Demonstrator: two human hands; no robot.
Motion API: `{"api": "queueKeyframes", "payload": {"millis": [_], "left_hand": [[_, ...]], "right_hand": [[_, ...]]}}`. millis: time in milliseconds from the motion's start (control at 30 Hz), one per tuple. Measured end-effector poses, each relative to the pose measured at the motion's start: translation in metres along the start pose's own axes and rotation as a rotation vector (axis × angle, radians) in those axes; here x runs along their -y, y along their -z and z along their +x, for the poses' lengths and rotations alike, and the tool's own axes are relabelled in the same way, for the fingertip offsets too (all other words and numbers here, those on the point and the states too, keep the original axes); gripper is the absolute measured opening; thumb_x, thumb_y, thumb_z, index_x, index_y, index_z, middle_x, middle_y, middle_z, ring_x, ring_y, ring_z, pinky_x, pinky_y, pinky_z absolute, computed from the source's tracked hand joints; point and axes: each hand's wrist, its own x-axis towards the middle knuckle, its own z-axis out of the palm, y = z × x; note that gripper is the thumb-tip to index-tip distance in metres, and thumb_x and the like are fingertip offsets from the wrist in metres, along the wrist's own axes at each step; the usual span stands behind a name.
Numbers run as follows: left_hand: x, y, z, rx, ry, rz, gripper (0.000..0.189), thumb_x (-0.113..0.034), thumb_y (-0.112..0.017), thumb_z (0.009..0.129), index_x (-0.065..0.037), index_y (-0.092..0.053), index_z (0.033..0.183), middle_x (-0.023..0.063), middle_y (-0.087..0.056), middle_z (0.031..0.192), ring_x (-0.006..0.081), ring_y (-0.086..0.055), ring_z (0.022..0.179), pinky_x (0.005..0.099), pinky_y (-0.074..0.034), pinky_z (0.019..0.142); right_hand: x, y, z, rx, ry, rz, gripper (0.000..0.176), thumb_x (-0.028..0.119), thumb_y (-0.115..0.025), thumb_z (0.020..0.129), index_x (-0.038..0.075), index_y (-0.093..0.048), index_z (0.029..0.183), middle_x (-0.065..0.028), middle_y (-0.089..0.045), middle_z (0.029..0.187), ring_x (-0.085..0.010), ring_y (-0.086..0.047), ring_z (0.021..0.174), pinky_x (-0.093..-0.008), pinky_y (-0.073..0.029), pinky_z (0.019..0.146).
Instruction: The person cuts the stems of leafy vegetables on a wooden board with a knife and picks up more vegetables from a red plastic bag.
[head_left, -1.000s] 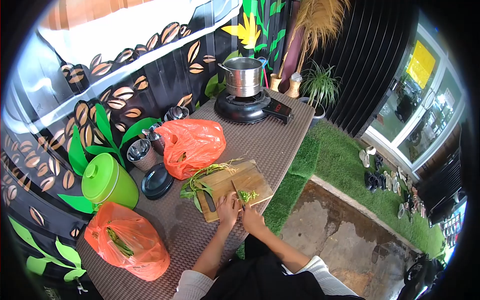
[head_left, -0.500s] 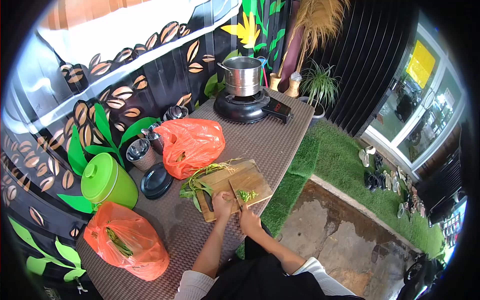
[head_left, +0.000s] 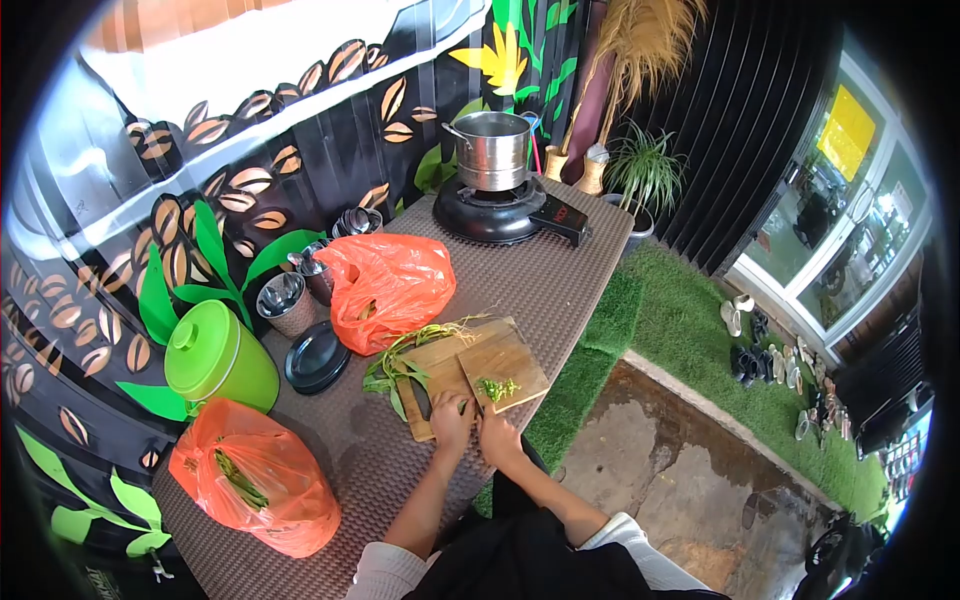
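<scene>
A wooden cutting board (head_left: 510, 357) lies near the table's right edge. My right hand (head_left: 499, 440) is closed on the handle of a knife (head_left: 470, 380), whose blade rests over the board. Just left of it, my left hand (head_left: 453, 420) is closed on green stalks at the board's near edge. Chopped green pieces (head_left: 496, 388) sit in a small heap right of the blade. Long leafy stalks (head_left: 385, 372) with roots lie across the board's left side and onto the table.
Two orange plastic bags (head_left: 392, 290) (head_left: 255, 480), a green lidded bucket (head_left: 222, 355), black plates (head_left: 317, 358) and metal cups (head_left: 286, 303) stand on the left. A steel pot (head_left: 493, 150) sits on a black burner (head_left: 487, 212) at the far end.
My left hand has shifted slightly right and down, closer to the knife. The camera view has moved a little. The chopped heap looks much the same.
</scene>
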Motion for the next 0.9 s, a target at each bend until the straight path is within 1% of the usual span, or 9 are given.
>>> {"api": "queueKeyframes", "payload": {"millis": [33,100,233,400,533,633,733,800,900], "left_hand": [[-0.003,0.003,-0.001,0.002,0.001,0.001,0.010,-0.012,-0.072,0.072,-0.005,-0.071,0.079,0.0106,-0.062,0.079,0.0271,-0.059,0.083,0.0361,-0.047,0.074],[-0.006,0.005,-0.003,0.010,0.102,-0.081,0.010,-0.013,-0.070,0.074,-0.005,-0.071,0.081,0.0101,-0.063,0.082,0.0282,-0.057,0.090,0.0368,-0.045,0.077],[0.004,0.000,0.000,0.005,0.075,-0.127,0.012,-0.014,-0.069,0.074,-0.004,-0.070,0.080,0.0108,-0.063,0.085,0.0288,-0.057,0.087,0.0373,-0.046,0.076],[0.008,0.003,0.003,0.073,0.095,-0.157,0.013,-0.015,-0.069,0.073,-0.004,-0.071,0.079,0.0114,-0.064,0.085,0.0293,-0.058,0.088,0.0370,-0.046,0.078],[0.002,0.004,0.001,0.046,0.085,-0.128,0.013,-0.015,-0.070,0.072,-0.005,-0.071,0.080,0.0114,-0.064,0.085,0.0294,-0.058,0.088,0.0370,-0.046,0.078],[0.004,0.004,0.000,0.018,0.069,-0.126,0.013,-0.015,-0.069,0.072,-0.005,-0.071,0.080,0.0113,-0.064,0.086,0.0290,-0.058,0.088,0.0375,-0.046,0.078],[0.011,-0.001,0.001,0.033,0.102,-0.128,0.013,-0.015,-0.069,0.072,-0.004,-0.071,0.079,0.0108,-0.065,0.086,0.0275,-0.059,0.085,0.0365,-0.047,0.076],[0.012,-0.001,0.004,0.114,0.211,-0.139,0.016,-0.013,-0.068,0.073,-0.003,-0.069,0.085,0.0097,-0.065,0.084,0.0245,-0.059,0.080,0.0350,-0.048,0.072],[0.009,-0.002,0.004,0.073,0.267,-0.272,0.020,-0.009,-0.068,0.072,-0.003,-0.064,0.091,0.0082,-0.063,0.080,0.0219,-0.059,0.075,0.0332,-0.048,0.069]], "right_hand": [[-0.002,0.000,0.005,0.002,-0.002,0.001,0.035,0.030,-0.044,0.094,-0.001,-0.041,0.109,-0.0317,-0.061,0.087,-0.0478,-0.061,0.083,-0.0550,-0.049,0.073],[-0.006,0.008,0.018,0.031,0.073,-0.009,0.034,0.029,-0.044,0.094,-0.001,-0.040,0.110,-0.0313,-0.061,0.088,-0.0470,-0.061,0.084,-0.0542,-0.049,0.073],[-0.001,0.015,0.009,0.015,0.071,-0.029,0.033,0.028,-0.045,0.094,-0.001,-0.040,0.109,-0.0304,-0.061,0.089,-0.0466,-0.061,0.084,-0.0535,-0.050,0.073],[0.004,0.000,-0.002,0.032,-0.010,-0.077,0.035,0.031,-0.042,0.095,0.000,-0.039,0.112,-0.0300,-0.061,0.090,-0.0449,-0.063,0.083,-0.0517,-0.051,0.073],[-0.010,0.002,0.021,0.042,0.059,-0.015,0.036,0.030,-0.042,0.094,0.000,-0.038,0.113,-0.0299,-0.061,0.092,-0.0448,-0.063,0.084,-0.0519,-0.051,0.073],[-0.009,0.003,0.013,0.007,0.074,-0.013,0.033,0.030,-0.042,0.094,0.001,-0.039,0.110,-0.0296,-0.062,0.090,-0.0451,-0.062,0.084,-0.0522,-0.051,0.072],[0.001,0.003,-0.007,0.015,0.031,-0.024,0.032,0.030,-0.042,0.095,0.001,-0.041,0.107,-0.0303,-0.061,0.090,-0.0455,-0.062,0.086,-0.0527,-0.050,0.074],[0.001,-0.005,-0.001,0.012,-0.002,-0.066,0.032,0.030,-0.042,0.094,0.001,-0.040,0.109,-0.0312,-0.061,0.090,-0.0463,-0.061,0.086,-0.0532,-0.050,0.075],[-0.001,0.004,0.015,0.038,0.060,-0.005,0.031,0.028,-0.042,0.094,0.001,-0.040,0.109,-0.0311,-0.061,0.091,-0.0458,-0.062,0.086,-0.0533,-0.050,0.074]]}}
